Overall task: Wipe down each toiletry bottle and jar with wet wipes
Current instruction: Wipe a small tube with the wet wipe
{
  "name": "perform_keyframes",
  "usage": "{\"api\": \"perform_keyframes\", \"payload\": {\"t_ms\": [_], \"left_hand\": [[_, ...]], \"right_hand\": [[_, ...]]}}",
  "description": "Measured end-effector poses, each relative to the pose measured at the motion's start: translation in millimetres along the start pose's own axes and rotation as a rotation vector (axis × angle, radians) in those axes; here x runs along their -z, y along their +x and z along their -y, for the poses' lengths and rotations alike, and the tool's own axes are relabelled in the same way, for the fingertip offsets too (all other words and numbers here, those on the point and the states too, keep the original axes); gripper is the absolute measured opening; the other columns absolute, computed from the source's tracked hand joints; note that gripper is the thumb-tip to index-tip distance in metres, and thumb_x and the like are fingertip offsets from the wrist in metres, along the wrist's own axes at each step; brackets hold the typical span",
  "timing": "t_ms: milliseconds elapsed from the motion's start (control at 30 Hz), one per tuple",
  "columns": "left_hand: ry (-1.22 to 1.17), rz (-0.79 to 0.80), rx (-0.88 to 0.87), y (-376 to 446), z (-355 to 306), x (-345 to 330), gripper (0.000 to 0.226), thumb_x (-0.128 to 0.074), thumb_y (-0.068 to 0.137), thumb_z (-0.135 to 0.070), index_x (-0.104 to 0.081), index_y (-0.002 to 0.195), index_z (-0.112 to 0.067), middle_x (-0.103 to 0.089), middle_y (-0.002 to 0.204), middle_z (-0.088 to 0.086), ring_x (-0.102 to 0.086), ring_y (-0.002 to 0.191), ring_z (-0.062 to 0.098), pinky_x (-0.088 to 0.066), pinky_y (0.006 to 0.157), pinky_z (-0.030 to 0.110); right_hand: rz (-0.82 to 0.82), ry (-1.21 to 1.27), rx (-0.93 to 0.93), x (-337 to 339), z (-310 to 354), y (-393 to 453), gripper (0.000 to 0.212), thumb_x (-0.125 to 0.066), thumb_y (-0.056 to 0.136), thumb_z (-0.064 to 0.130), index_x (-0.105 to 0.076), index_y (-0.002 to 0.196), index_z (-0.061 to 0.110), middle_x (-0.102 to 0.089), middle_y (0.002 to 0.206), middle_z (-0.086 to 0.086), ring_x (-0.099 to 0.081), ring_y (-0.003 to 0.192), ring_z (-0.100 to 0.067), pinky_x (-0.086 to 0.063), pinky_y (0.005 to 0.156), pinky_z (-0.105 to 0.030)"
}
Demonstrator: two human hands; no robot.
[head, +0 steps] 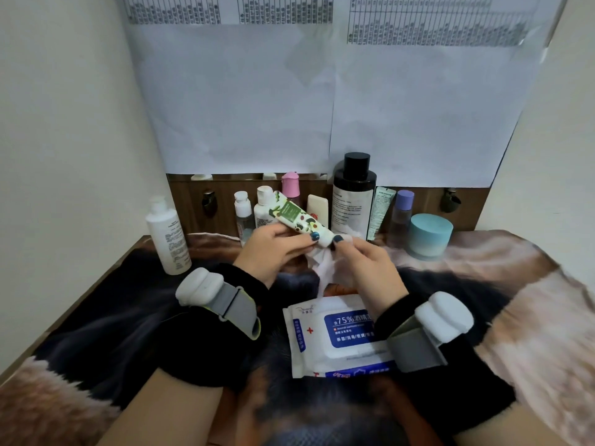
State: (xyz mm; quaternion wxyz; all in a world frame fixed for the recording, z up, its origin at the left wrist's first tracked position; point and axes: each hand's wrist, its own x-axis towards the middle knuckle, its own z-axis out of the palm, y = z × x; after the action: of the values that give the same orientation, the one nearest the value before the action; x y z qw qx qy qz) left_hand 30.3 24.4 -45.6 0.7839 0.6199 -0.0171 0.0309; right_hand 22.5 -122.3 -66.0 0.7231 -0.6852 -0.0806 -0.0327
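Wiping the patterned tube (302, 219). The left hand (273, 252) grips the tube's lower body, fingers and thumb curled round it, holding it tilted above the table with its crimped end up and to the left and its cap end low, toward the right hand (363, 268). The right hand pinches a white wet wipe (322, 263) against the cap end; the wipe hangs below and between both hands. To do the step well, the left hand should probably rotate the tube while the right draws the wipe along its full length, crimp included. The wipes pack (338, 336) lies flat near the person; the remaining bottles and the blue jar (429, 235) stand behind the hands, along the wall
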Motion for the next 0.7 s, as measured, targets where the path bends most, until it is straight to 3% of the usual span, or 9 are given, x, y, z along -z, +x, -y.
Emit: {"api": "perform_keyframes", "payload": {"t_ms": [67,133,200,300,433,500,567,633,700], "left_hand": [[-0.013,0.015,-0.003,1,0,2,0.014,-0.057,0.083,0.012,-0.065,0.09,0.003,-0.074,0.075,0.004,-0.069,0.072,0.013,-0.057,0.073,0.021],[0.02,0.007,-0.031,2,2,2,0.016,-0.06,0.081,0.01,-0.067,0.088,-0.002,-0.074,0.081,0.007,-0.07,0.078,0.015,-0.057,0.077,0.025],[0.192,-0.036,-0.139,2,5,2,0.018,-0.066,0.078,0.007,-0.069,0.087,-0.008,-0.072,0.096,0.008,-0.07,0.084,0.009,-0.054,0.083,0.023],[0.54,-0.075,-0.404,-3,8,0,0.02,-0.071,0.076,0.004,-0.07,0.095,-0.003,-0.069,0.098,0.002,-0.063,0.077,-0.014,-0.046,0.076,0.003],[0.774,-0.099,-0.719,-6,15,-2,0.027,-0.07,0.074,-0.009,-0.071,0.101,-0.005,-0.066,0.094,-0.008,-0.059,0.09,-0.008,-0.041,0.082,0.001],[0.791,-0.173,-0.737,-5,16,-3,0.026,-0.068,0.074,-0.013,-0.071,0.098,-0.005,-0.069,0.092,-0.004,-0.061,0.089,0.001,-0.045,0.082,0.006],[0.828,-0.271,-0.711,-3,16,-1,0.024,-0.066,0.074,-0.018,-0.071,0.094,-0.005,-0.073,0.09,0.006,-0.066,0.085,0.013,-0.05,0.08,0.02],[0.911,-0.316,-0.669,-1,16,1,0.025,-0.063,0.073,-0.021,-0.071,0.09,-0.004,-0.073,0.086,0.011,-0.068,0.082,0.024,-0.052,0.076,0.031],[0.986,-0.267,-0.643,-2,15,1,0.025,-0.063,0.072,-0.023,-0.072,0.086,-0.004,-0.072,0.083,0.012,-0.067,0.078,0.024,-0.05,0.073,0.028]], "right_hand": [[0.05,0.322,-0.184,1,2,1,0.017,-0.053,0.093,0.01,-0.067,0.095,0.0,-0.067,0.079,-0.008,-0.061,0.071,-0.017,-0.051,0.072,-0.027],[0.065,0.511,-0.245,2,2,3,0.018,-0.053,0.092,0.005,-0.064,0.103,-0.004,-0.067,0.088,-0.016,-0.063,0.075,-0.022,-0.054,0.08,-0.034],[0.047,0.593,-0.264,3,2,4,0.021,-0.053,0.091,0.002,-0.062,0.106,-0.008,-0.067,0.087,-0.019,-0.067,0.071,-0.021,-0.057,0.072,-0.029],[0.008,0.65,-0.362,3,1,7,0.016,-0.052,0.09,0.0,-0.063,0.098,-0.009,-0.07,0.08,-0.018,-0.07,0.064,-0.02,-0.058,0.063,-0.027],[-0.038,0.783,-0.416,2,2,10,0.017,-0.048,0.092,-0.001,-0.06,0.103,-0.007,-0.069,0.088,-0.019,-0.069,0.075,-0.022,-0.058,0.069,-0.031],[-0.028,0.772,-0.397,0,4,9,0.024,-0.046,0.093,0.0,-0.058,0.113,-0.005,-0.067,0.101,-0.019,-0.066,0.092,-0.026,-0.056,0.075,-0.032],[0.046,0.647,-0.338,-4,5,5,0.031,-0.044,0.094,0.003,-0.057,0.122,-0.001,-0.063,0.115,-0.017,-0.061,0.106,-0.025,-0.057,0.077,-0.029],[0.126,0.4,-0.193,-9,5,1,0.031,-0.044,0.094,0.003,-0.059,0.12,0.009,-0.061,0.116,-0.008,-0.062,0.102,-0.01,-0.055,0.075,-0.024],[0.182,0.236,-0.039,-11,3,-3,0.032,-0.047,0.094,0.003,-0.062,0.116,0.021,-0.063,0.118,0.005,-0.061,0.1,0.004,-0.05,0.087,-0.017]]}}
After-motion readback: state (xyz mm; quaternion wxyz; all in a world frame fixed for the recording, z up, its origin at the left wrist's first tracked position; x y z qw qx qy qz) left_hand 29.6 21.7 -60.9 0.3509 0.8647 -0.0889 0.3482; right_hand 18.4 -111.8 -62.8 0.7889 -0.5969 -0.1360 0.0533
